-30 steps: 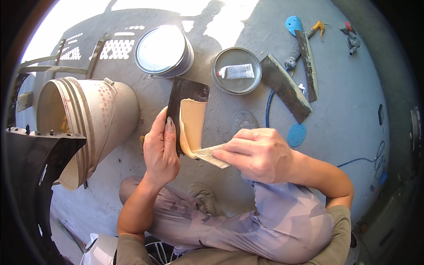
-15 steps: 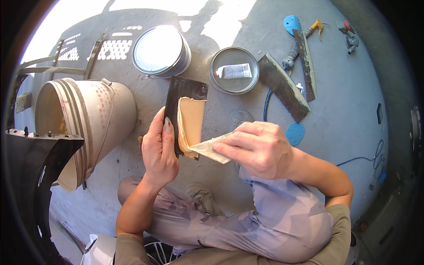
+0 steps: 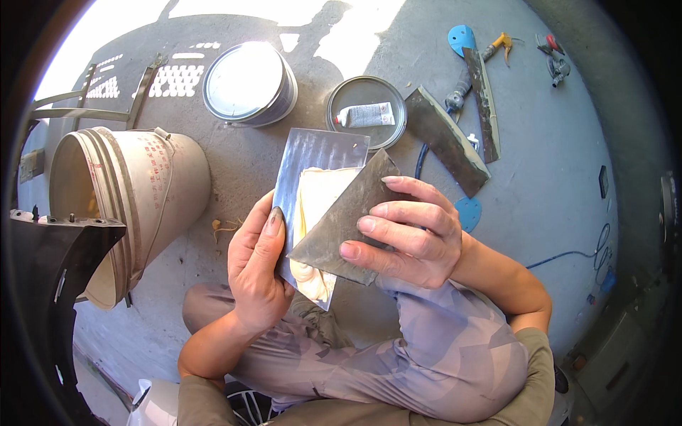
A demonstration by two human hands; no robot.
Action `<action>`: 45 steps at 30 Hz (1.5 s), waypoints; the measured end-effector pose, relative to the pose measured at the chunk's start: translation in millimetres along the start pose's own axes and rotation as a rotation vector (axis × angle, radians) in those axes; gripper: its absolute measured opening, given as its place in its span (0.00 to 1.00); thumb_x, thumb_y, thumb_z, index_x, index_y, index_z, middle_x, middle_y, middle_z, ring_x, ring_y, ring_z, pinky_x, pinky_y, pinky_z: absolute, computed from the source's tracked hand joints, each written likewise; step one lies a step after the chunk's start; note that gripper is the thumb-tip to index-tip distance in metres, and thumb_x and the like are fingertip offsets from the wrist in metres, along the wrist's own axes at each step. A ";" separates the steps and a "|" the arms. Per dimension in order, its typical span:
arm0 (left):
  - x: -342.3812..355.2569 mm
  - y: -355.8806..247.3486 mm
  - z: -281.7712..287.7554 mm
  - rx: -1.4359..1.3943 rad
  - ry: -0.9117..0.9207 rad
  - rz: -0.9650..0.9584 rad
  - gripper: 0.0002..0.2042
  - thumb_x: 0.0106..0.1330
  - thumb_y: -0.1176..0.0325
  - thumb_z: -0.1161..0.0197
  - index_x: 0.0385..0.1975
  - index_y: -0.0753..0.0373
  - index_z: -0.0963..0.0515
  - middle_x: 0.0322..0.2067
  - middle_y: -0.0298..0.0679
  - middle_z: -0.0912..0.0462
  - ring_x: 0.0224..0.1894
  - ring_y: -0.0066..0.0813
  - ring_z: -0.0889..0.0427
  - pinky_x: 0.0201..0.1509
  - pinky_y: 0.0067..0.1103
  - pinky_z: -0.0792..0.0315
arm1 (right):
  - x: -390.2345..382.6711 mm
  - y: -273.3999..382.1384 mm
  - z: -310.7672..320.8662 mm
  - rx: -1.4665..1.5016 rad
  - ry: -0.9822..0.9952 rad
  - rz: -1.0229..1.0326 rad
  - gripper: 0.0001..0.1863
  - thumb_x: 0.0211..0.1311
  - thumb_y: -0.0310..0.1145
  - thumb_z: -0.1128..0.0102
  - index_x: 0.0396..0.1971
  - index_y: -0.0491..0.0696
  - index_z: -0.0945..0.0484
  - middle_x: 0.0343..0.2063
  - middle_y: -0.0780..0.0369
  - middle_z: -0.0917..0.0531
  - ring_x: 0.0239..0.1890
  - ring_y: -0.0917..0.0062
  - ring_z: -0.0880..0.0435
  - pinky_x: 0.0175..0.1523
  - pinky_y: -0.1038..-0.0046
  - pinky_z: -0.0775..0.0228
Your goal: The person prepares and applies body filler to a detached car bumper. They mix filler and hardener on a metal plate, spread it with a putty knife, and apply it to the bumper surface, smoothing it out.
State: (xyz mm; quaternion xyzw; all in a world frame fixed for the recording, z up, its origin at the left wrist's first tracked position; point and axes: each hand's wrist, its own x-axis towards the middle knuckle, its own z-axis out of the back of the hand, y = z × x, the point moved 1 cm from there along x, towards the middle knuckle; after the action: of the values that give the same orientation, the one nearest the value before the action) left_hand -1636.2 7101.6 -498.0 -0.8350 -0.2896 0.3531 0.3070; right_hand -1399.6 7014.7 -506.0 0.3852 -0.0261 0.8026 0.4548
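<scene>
My left hand (image 3: 259, 270) grips a thin rectangular plate (image 3: 312, 149) by its left edge, thumb on its face, with pale cream paste (image 3: 317, 189) spread over its lower part. My right hand (image 3: 419, 241) holds a grey, scuffed, triangular spreader (image 3: 341, 220), fingertips on its broad face. The spreader lies at a slant across the right of the plate and hides part of the paste, whose thick lower end shows below it. Just beyond the plate, a white tube (image 3: 369, 115) lies on a round lid (image 3: 366, 138).
A metal can (image 3: 249, 85) stands behind; a bucket (image 3: 170, 199) lies at left beside a black panel (image 3: 57, 277) and frame (image 3: 85, 113). Right: dark strips (image 3: 447, 142), blue discs (image 3: 462, 37), an air tool (image 3: 458, 99) and hose (image 3: 568, 255) on the grey floor (image 3: 540, 177).
The plate has come lower and rightward and now catches the light. My right hand has turned the spreader, which now stands up broad-faced across the plate instead of low at its bottom corner.
</scene>
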 end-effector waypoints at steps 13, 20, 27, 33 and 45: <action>-3.4 -9.7 8.8 -0.031 0.037 -0.028 0.24 0.86 0.68 0.55 0.75 0.77 0.38 0.64 0.53 0.19 0.63 0.36 0.14 0.68 0.29 0.20 | -11.3 -29.7 27.1 0.645 -0.228 -0.997 0.22 0.78 0.23 0.42 0.69 0.42 0.24 0.54 0.58 0.14 0.55 0.78 0.16 0.59 0.75 0.21; -4.0 5.4 1.3 -0.193 -0.004 0.041 0.24 0.86 0.68 0.55 0.75 0.76 0.38 0.63 0.52 0.18 0.60 0.34 0.13 0.64 0.26 0.19 | -3.8 1.0 -18.8 1.299 -0.421 -1.155 0.31 0.80 0.27 0.40 0.78 0.39 0.36 0.61 0.60 0.16 0.59 0.85 0.19 0.66 0.78 0.27; 3.4 -3.2 8.1 0.256 0.094 -0.131 0.23 0.86 0.68 0.54 0.72 0.79 0.33 0.60 0.47 0.16 0.60 0.25 0.17 0.66 0.21 0.25 | -9.2 -17.7 10.3 0.811 -0.340 -1.164 0.29 0.78 0.27 0.38 0.75 0.39 0.30 0.46 0.62 0.13 0.46 0.87 0.19 0.54 0.80 0.26; 6.8 5.3 -8.0 0.552 0.089 -0.256 0.21 0.87 0.70 0.57 0.69 0.77 0.28 0.39 0.39 0.10 0.32 0.16 0.18 0.35 0.15 0.27 | -5.6 -15.7 -15.9 0.592 0.047 -1.142 0.28 0.73 0.30 0.34 0.70 0.40 0.24 0.59 0.47 0.13 0.61 0.65 0.13 0.66 0.67 0.26; 28.9 -5.9 2.0 0.409 -0.087 -0.041 0.18 0.89 0.67 0.56 0.66 0.68 0.25 0.37 0.28 0.15 0.27 0.05 0.28 0.26 0.11 0.36 | -10.9 18.8 -21.6 0.662 0.149 -0.929 0.29 0.69 0.24 0.33 0.70 0.42 0.23 0.50 0.49 0.10 0.47 0.61 0.09 0.54 0.67 0.19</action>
State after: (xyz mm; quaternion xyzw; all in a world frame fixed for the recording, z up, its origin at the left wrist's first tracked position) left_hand -1622.5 7126.3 -506.9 -0.7330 -0.2419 0.4340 0.4646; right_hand -1423.4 7004.4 -522.4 0.4207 0.4305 0.5090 0.6153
